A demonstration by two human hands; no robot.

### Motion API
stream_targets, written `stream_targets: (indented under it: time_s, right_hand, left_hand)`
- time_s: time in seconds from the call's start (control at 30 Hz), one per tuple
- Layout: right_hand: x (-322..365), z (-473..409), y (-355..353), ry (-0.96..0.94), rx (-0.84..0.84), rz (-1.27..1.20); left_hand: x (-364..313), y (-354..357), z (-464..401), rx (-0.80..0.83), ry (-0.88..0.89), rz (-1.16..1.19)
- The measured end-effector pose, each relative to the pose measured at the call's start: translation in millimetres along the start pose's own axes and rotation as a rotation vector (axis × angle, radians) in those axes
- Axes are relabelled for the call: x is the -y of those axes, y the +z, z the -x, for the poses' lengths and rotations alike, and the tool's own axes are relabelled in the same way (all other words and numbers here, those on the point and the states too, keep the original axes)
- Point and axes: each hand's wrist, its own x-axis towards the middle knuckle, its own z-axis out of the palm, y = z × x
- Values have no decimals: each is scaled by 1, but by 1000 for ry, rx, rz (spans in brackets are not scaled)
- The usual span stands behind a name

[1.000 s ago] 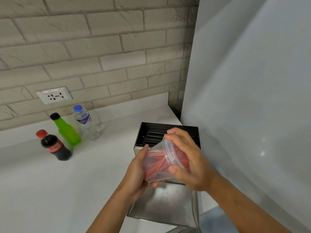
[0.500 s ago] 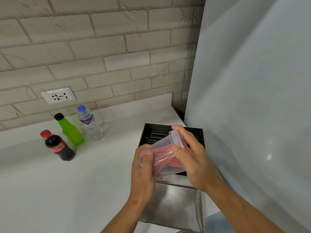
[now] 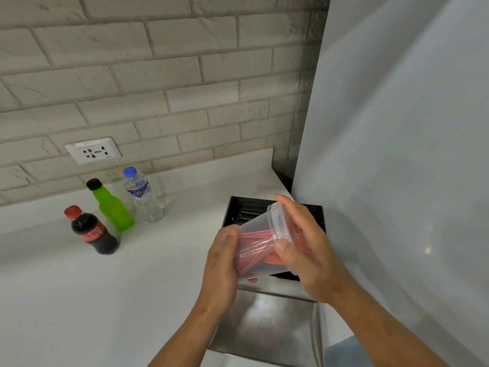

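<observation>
A clear plastic cup (image 3: 258, 243) full of red straws lies tilted on its side between my two hands, its rim pointing right and up. My left hand (image 3: 221, 266) grips the cup's base end, thumb over the side. My right hand (image 3: 308, 250) wraps round the rim, with the thumb on the near edge and fingers over the top. Both hands hold it above a stainless steel box (image 3: 264, 327) whose lid is open; dark straws show inside the box's opening (image 3: 244, 211).
A cola bottle (image 3: 92, 231), a green bottle (image 3: 111, 205) and a water bottle (image 3: 143, 198) stand on the white counter (image 3: 79, 300) at the back left. A wall socket (image 3: 93, 153) sits in the brick wall. A tall grey panel (image 3: 397, 154) fills the right.
The cup has tipped further, its rim rising toward the right. My left hand shifted from under the cup to gripping its base end. The right hand stayed on the rim.
</observation>
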Motion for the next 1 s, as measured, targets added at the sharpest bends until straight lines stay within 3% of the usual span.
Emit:
stream_targets:
  time_s: [0.1,0.33,0.47,0.57,0.73,0.83,1.0]
  right_hand:
    - [1,-2,5,29,-33,-35]
    - [0,-4,10,100,8,-68]
    - [-4,-5,1,227,32,-197]
    - [-9,-5,2,312,-26,-147]
    - [-11,-4,20,377,-103,-129]
    - [-10,-6,35,378,-91,-86]
    - [-8,-7,71,410,-21,-112]
  left_hand:
    - [5,3,3,-45,64,-14]
    - [8,-4,6,-75,33,7]
    - [2,-14,1,-27,-178,172]
    - [1,-21,0,19,-280,249]
    - [2,-44,2,-78,-45,-162]
    - [-2,-62,2,-171,40,-229]
    - [-14,-87,11,-101,119,-257]
